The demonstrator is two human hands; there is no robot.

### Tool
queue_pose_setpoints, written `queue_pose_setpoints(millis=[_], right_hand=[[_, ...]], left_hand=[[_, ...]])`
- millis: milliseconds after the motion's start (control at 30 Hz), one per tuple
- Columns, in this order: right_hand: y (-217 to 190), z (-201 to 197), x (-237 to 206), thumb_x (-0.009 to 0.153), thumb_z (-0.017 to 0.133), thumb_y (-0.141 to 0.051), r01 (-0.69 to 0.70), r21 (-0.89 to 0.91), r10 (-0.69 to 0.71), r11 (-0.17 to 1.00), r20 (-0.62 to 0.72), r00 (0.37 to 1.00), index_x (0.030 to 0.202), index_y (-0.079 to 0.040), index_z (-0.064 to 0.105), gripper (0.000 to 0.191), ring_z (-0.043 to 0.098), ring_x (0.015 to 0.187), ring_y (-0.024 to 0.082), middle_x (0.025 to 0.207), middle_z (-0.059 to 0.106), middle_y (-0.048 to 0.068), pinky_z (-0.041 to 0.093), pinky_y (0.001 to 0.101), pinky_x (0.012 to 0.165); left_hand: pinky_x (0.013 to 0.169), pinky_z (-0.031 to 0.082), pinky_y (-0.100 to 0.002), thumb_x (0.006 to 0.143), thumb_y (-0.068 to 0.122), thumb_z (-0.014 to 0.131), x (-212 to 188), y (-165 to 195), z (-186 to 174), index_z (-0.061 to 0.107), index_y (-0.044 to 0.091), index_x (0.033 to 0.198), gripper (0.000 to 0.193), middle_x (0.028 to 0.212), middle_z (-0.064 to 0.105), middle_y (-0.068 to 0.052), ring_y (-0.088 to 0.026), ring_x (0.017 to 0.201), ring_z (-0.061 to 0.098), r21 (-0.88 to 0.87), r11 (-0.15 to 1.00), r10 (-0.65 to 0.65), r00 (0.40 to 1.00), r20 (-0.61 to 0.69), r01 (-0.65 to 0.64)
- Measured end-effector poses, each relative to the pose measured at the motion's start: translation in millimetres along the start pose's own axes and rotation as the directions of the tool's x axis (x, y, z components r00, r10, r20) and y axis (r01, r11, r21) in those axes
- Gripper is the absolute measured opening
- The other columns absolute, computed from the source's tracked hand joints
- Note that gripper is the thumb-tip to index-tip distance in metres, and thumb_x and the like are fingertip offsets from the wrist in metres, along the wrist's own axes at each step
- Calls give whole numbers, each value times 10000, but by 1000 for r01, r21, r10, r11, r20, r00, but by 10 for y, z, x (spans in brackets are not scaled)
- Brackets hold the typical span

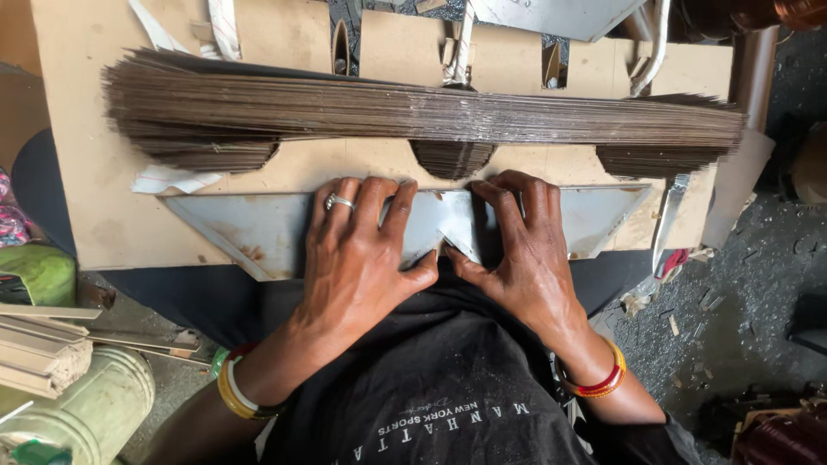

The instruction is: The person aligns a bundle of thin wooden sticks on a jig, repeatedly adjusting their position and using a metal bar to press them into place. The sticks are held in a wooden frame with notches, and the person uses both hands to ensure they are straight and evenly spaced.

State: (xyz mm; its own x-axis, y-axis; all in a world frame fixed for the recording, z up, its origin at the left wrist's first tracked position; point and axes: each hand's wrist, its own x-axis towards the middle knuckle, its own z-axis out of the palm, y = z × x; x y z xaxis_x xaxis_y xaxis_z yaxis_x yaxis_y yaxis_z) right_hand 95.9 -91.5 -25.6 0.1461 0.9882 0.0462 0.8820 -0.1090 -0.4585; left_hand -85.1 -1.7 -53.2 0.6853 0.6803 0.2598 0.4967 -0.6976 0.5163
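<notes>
A flat grey metal sheet with slanted ends and a notch in its near edge lies on a brown board. My left hand, with a ring on one finger, presses flat on the sheet left of the notch. My right hand presses flat on the sheet right of the notch. Both thumbs meet near the notch. Just beyond the fingertips lies a long stack of thin dark metal laminations running across the board. Neither hand grips anything.
A green drum and a stack of pale strips stand at the lower left. Another grey metal sheet lies at the top. Copper-coloured coils sit at the lower right, on a dark littered floor.
</notes>
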Motion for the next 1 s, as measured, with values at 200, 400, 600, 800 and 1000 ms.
queue_pose_setpoints(millis=[200,400,600,800,1000], right_hand=[[176,3,-90,794,843,-342,31,-11,-31,999,18,999,1322,29,620,683,523,1117,403,1209,552,205,468,496,960],[225,95,-110,775,802,-367,8,-44,-10,999,-40,999,1281,33,650,663,533,1156,438,1241,556,254,458,511,992],[227,215,503,696,806,-356,37,-162,-51,986,-78,996,1244,-25,683,652,587,1188,405,1258,611,244,473,488,1015],[668,276,608,731,795,-314,38,-297,-32,954,23,999,1204,-89,717,530,644,1139,336,1187,672,191,504,454,987],[1257,351,31,765,785,-271,88,-406,-59,910,85,995,1164,-153,751,417,701,1090,268,1115,734,137,534,419,959]], left_hand=[[1042,401,-483,687,360,868,-2,20,-33,622,21,1310,752,1190,551,-115,-314,1125,533,-23,999,-24,995,92,27],[1078,345,-538,646,418,862,-80,8,39,596,39,1334,829,1285,559,-129,-336,1231,502,15,998,-66,990,124,65],[1221,249,-575,889,546,653,-56,-159,-96,539,46,1457,765,1373,511,-173,-349,1384,447,-23,1000,-1,998,59,3],[1109,306,-484,1066,402,571,-153,-181,111,550,128,1471,489,1254,540,-93,-213,1200,493,20,995,100,995,-8,-100],[1030,310,-425,1154,280,654,-277,-405,455,580,195,1396,267,1239,604,0,-160,1227,556,344,886,398,891,-219,-312]])
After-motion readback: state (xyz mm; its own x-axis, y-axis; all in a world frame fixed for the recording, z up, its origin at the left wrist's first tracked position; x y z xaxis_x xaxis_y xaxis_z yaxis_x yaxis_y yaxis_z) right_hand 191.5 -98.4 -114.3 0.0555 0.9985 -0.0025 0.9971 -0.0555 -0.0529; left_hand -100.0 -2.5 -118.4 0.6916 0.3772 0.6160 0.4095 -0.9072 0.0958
